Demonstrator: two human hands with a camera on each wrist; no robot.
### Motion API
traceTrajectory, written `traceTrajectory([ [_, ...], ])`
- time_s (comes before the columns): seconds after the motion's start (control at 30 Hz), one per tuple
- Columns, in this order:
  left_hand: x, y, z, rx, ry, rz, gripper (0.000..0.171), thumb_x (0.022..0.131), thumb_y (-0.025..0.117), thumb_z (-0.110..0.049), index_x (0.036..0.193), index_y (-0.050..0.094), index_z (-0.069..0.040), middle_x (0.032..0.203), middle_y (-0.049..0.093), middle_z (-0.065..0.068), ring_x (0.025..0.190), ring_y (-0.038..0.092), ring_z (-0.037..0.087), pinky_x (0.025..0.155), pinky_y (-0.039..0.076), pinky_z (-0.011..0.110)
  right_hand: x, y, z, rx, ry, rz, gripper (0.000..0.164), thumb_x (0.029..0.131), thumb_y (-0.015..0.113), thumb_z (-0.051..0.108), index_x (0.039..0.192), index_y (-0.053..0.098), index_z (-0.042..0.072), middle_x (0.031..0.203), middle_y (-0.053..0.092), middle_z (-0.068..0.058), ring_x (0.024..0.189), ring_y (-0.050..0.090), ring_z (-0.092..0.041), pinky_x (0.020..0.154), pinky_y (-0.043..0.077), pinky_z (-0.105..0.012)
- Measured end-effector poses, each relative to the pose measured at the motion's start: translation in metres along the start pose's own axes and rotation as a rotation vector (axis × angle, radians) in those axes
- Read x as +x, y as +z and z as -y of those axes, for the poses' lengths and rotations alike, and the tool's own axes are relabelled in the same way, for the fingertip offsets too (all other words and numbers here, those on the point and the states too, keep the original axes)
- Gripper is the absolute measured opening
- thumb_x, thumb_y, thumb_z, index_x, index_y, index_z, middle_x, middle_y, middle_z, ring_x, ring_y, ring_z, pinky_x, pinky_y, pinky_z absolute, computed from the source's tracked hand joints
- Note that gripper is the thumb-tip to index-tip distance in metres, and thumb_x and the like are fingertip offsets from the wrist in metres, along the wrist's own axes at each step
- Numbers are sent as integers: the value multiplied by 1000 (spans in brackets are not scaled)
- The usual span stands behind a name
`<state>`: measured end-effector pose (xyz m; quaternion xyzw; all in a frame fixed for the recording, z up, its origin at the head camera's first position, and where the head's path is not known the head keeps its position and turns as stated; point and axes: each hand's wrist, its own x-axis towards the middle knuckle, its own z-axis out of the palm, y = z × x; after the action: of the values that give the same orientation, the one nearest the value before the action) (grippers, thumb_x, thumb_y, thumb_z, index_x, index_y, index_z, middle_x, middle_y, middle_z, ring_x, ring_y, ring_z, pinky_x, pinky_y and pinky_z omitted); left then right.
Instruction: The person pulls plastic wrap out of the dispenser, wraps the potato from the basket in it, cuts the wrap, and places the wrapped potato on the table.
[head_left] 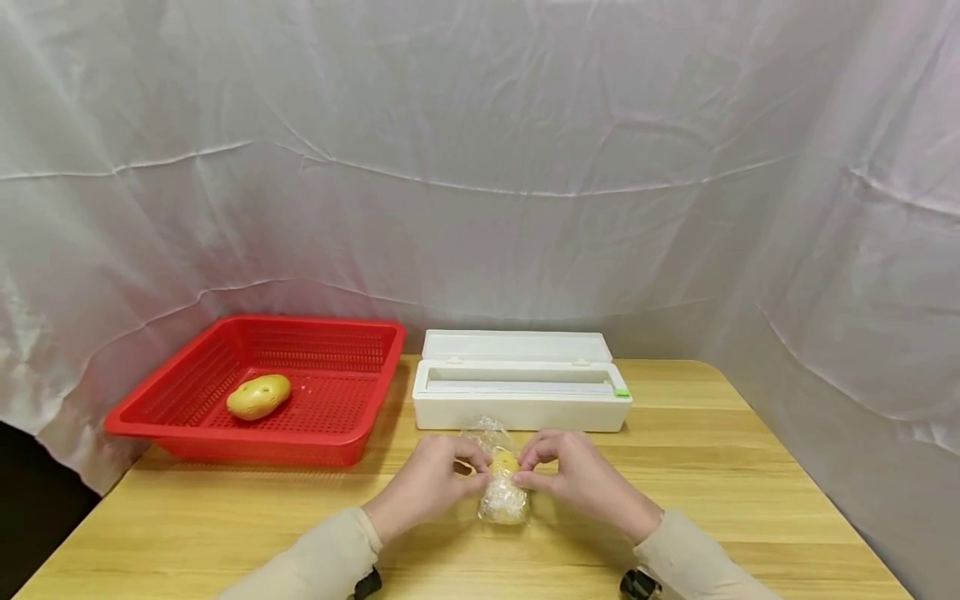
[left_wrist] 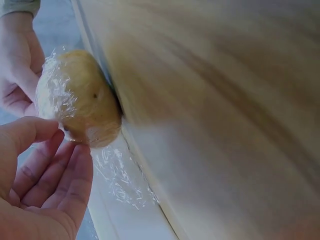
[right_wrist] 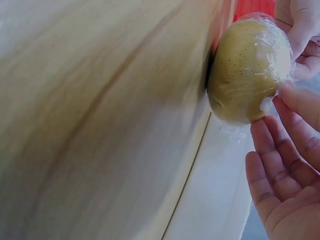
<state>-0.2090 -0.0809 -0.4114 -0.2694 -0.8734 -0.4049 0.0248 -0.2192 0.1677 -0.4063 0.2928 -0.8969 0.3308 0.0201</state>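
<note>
A potato partly wrapped in clear cling film rests on the wooden table in front of me. From its left side, my left hand pinches the film between thumb and index finger. On the opposite side my right hand does the same, thumb and index fingertip together at the film. Crumpled layers bunch over the top of the potato in the left wrist view. A loose tail of film spreads out beyond its far end. In the right wrist view the film lies smoother along the potato's side.
Behind the hands stands a white cling film dispenser box with its lid raised and a roll inside. At the left is a red plastic basket holding another potato. A pale curtain hangs behind the table.
</note>
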Motion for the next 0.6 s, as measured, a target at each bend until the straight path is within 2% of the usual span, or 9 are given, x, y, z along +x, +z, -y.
traceTrajectory([
  [0.23,4,-4,1,-118,-67,34,9,91,83,-6,89,77,-12,92,78,-1,88,72,12,78,59,19,-1,-1,0,-10,-22,10,13,95,83,28,84,76,29,97,74,17,98,69,-3,92,60,-35],
  [0.33,6,-5,2,-123,-84,41,7,93,82,-9,90,78,-13,90,77,-3,85,70,8,77,59,20,-2,-1,0,-19,-39,11,11,95,83,29,87,75,29,94,73,20,97,69,-2,95,60,-38],
  [0.47,8,-4,3,-98,-69,42,10,93,82,-9,88,76,-15,89,76,-4,82,68,5,75,59,20,-4,-2,-1,-8,-67,10,14,96,82,28,90,70,28,93,70,21,96,68,0,95,60,-38],
  [0.6,9,-2,2,-75,-44,36,17,91,83,-7,84,71,-16,86,75,-5,80,66,3,74,58,20,-5,-1,-1,-18,-199,-4,18,96,81,16,93,64,23,96,68,15,96,69,-2,90,63,-35],
])
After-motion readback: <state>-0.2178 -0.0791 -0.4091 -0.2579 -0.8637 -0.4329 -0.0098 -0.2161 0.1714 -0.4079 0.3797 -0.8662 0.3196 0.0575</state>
